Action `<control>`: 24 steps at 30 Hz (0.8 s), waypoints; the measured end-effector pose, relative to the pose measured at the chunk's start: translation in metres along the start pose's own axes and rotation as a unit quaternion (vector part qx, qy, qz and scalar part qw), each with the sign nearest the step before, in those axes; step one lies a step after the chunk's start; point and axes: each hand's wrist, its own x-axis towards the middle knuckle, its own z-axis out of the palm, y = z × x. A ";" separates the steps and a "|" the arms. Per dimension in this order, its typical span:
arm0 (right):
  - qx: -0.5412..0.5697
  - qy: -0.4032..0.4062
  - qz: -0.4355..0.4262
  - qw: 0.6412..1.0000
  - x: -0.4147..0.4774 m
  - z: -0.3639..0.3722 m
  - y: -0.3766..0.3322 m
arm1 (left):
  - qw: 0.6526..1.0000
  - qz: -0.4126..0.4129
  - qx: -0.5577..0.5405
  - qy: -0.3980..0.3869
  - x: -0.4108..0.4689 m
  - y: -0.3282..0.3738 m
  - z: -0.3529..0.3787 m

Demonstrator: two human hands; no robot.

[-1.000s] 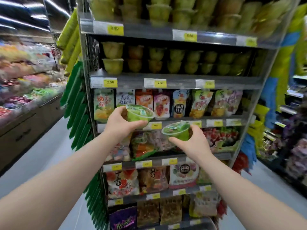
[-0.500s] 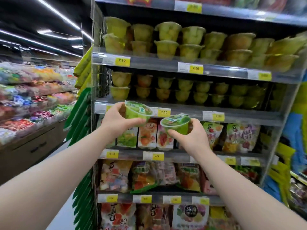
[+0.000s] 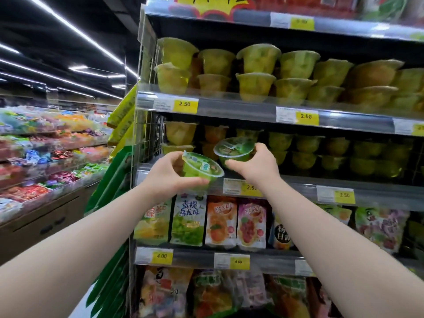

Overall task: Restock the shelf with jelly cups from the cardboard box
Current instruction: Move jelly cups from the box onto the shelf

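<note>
1. Step in hand: placing. The left hand is clamped around one green, clear-plastic jelly cup with a printed film lid. The right hand grips a second green jelly cup by its side. The hands are close together but do not touch.
2. Both cups hang in front of the grey metal shelf tier that carries stacked yellow-green jelly cups. The right one is level with the opening and the left one is lower, tilted, at the rail. The cardboard box is not in view.
3. Next move, as I judge it: push the right cup in over the rail and set it flat on the row. Then level the left cup and follow.
4. Against half a second ago, both hands have risen from the pouch row to the cup tier. The right cup now sits higher than the left, where before it sat lower.
</note>
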 end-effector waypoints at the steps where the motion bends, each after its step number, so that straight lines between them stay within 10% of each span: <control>1: -0.016 -0.006 0.006 1.000 0.010 0.005 -0.001 | 1.000 0.001 -0.001 0.001 0.002 -0.003 0.001; 24: -0.203 -0.043 -0.004 0.978 0.059 0.048 0.006 | 0.999 -0.018 -0.039 -0.020 0.012 -0.015 0.004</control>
